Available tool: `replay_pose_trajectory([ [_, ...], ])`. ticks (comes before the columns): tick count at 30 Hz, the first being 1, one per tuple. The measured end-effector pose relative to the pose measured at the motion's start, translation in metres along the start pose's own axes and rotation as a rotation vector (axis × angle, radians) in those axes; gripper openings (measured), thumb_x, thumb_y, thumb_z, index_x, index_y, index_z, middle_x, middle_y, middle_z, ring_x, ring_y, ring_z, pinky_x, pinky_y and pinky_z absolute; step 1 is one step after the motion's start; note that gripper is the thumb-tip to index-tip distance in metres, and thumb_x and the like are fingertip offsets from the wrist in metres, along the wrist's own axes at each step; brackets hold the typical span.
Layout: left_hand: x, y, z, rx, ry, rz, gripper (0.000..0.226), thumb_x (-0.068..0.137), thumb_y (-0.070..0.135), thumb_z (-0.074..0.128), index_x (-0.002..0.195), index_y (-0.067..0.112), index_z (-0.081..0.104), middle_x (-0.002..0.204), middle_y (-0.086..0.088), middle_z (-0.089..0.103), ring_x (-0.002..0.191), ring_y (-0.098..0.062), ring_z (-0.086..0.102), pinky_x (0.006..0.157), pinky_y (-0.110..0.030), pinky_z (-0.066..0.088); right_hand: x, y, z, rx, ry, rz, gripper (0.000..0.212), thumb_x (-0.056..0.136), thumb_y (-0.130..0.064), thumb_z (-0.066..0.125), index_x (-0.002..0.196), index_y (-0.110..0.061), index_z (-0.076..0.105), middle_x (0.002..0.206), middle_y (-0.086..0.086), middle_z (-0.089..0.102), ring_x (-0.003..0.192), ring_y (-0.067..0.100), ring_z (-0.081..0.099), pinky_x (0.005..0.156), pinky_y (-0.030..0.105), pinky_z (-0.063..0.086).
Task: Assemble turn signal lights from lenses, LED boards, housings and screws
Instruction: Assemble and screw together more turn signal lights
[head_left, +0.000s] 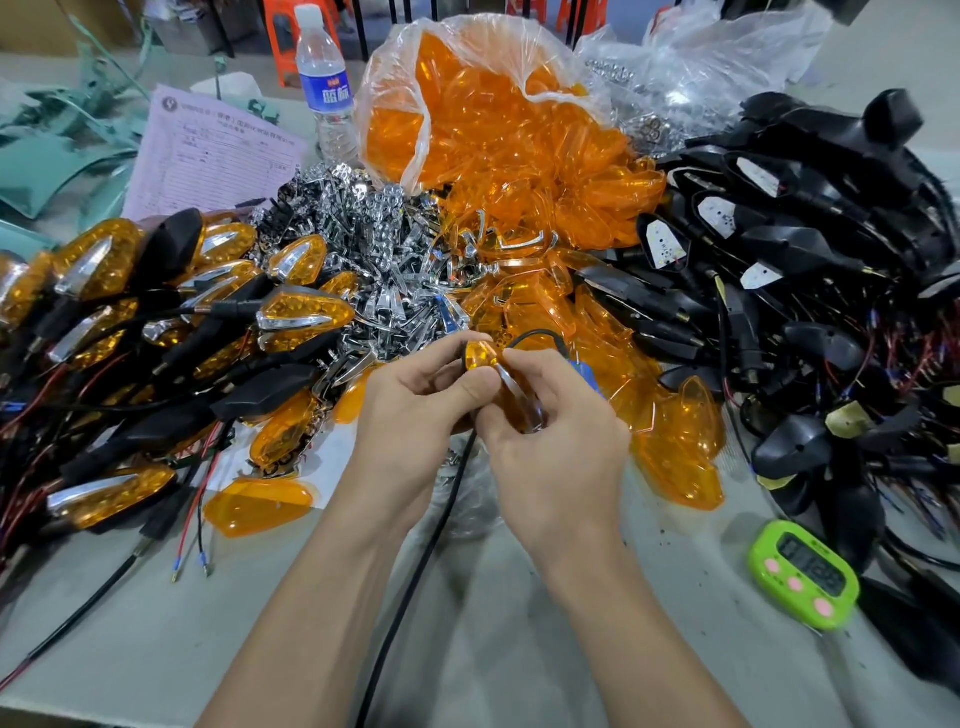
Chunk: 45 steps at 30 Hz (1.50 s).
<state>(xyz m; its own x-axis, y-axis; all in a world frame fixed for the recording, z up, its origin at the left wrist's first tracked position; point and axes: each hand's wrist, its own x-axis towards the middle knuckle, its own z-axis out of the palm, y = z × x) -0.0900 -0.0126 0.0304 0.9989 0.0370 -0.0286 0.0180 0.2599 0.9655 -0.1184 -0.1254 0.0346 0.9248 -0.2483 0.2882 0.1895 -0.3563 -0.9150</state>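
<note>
Both hands meet over the table's middle on one turn signal light (485, 358) with an orange lens and a chrome strip. My left hand (415, 410) grips its left side, thumb on top. My right hand (556, 415) curls round its right side and lower end. A black cable (441, 519) hangs from the light toward me. Finished lights (130, 322) are piled at the left. Chrome trim pieces (374, 244) lie heaped behind the hands. Loose orange lenses (519, 156) spill from a clear bag. Black housings with LED boards (779, 260) fill the right side.
A green timer (802, 574) sits at the right front. A water bottle (324, 88) and a pink form (208, 156) stand at the back left. One loose lens (260, 506) and red and black wires (192, 540) lie left of my forearms.
</note>
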Motion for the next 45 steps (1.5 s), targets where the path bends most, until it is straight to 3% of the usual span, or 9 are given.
replay_pose_trajectory([
  [5,0.001,0.001,0.000,-0.060,-0.004,-0.018,0.027,0.089,-0.007,0.065,0.116,-0.002,0.070,0.092,-0.022,0.069,0.082,-0.034,0.069,0.079,-0.044,0.060,-0.004,0.004,0.000,0.104,-0.060,0.029,0.041,0.082,-0.011,0.081,0.103,-0.043,0.065,0.093,-0.021,0.073,0.081,0.003,0.070,0.070,0.008,0.049],
  [10,-0.001,0.007,-0.016,-0.291,-0.101,-0.067,0.025,0.087,0.010,0.060,0.108,0.009,0.073,0.103,-0.019,0.073,0.092,-0.031,0.071,0.082,-0.043,0.062,0.023,0.009,-0.030,0.286,-0.305,0.313,0.052,0.089,-0.024,0.081,0.136,-0.035,0.063,0.122,-0.014,0.072,0.114,-0.001,0.067,0.103,0.037,0.056],
  [14,-0.003,0.008,-0.017,-0.303,-0.200,0.025,0.031,0.095,0.016,0.058,0.123,0.005,0.064,0.124,-0.015,0.072,0.112,-0.028,0.070,0.085,-0.036,0.060,0.027,0.003,-0.039,0.380,-0.560,0.306,0.031,0.102,-0.026,0.067,0.133,-0.029,0.067,0.103,0.002,0.078,0.085,0.025,0.076,0.077,0.039,0.064],
  [18,0.002,0.014,-0.025,-0.029,-0.215,0.157,0.040,0.092,0.027,0.063,0.127,0.008,0.065,0.136,-0.007,0.069,0.129,-0.026,0.063,0.102,-0.037,0.051,0.028,-0.003,-0.043,0.243,-0.497,0.116,0.023,0.092,-0.032,0.068,0.114,-0.029,0.076,0.080,0.012,0.071,0.074,0.032,0.068,0.064,0.041,0.053],
  [25,-0.002,0.019,-0.032,-0.189,-0.355,0.106,0.036,0.088,0.035,0.077,0.123,0.025,0.074,0.139,-0.002,0.066,0.125,-0.022,0.065,0.101,-0.033,0.052,0.023,-0.012,-0.049,0.084,-0.462,-0.099,0.036,0.090,-0.046,0.074,0.124,-0.054,0.068,0.092,0.012,0.074,0.087,0.036,0.066,0.075,0.054,0.056],
  [32,-0.004,0.021,-0.029,-0.149,-0.305,0.077,0.040,0.087,0.032,0.079,0.123,0.015,0.073,0.137,-0.011,0.067,0.125,-0.032,0.064,0.102,-0.041,0.052,0.018,-0.010,-0.049,0.202,-0.445,-0.037,0.028,0.094,-0.030,0.070,0.121,-0.035,0.076,0.086,0.013,0.071,0.079,0.031,0.063,0.071,0.052,0.054],
  [38,-0.007,0.025,-0.004,-0.007,-0.154,0.029,0.024,0.094,0.024,0.059,0.100,0.013,0.079,0.116,-0.015,0.076,0.111,-0.031,0.072,0.086,-0.043,0.062,0.009,-0.004,-0.038,0.278,-0.373,0.044,0.014,0.094,-0.022,0.071,0.101,-0.026,0.082,0.079,0.018,0.068,0.067,0.030,0.061,0.066,0.052,0.054],
  [42,-0.003,0.026,-0.002,0.093,-0.095,0.057,0.019,0.098,0.018,0.065,0.098,0.003,0.076,0.102,-0.017,0.078,0.092,-0.030,0.073,0.079,-0.043,0.061,0.005,0.000,-0.033,0.369,-0.354,0.161,0.021,0.091,-0.024,0.072,0.096,-0.041,0.082,0.078,0.009,0.074,0.066,0.022,0.066,0.059,0.030,0.058],
  [45,0.001,0.028,-0.003,0.201,-0.112,0.034,0.022,0.101,0.011,0.058,0.098,-0.003,0.075,0.096,-0.016,0.078,0.087,-0.024,0.073,0.077,-0.034,0.060,0.010,0.004,-0.036,0.222,-0.417,0.183,0.025,0.083,-0.042,0.077,0.097,-0.021,0.080,0.078,0.015,0.071,0.066,0.030,0.064,0.067,0.047,0.061],
])
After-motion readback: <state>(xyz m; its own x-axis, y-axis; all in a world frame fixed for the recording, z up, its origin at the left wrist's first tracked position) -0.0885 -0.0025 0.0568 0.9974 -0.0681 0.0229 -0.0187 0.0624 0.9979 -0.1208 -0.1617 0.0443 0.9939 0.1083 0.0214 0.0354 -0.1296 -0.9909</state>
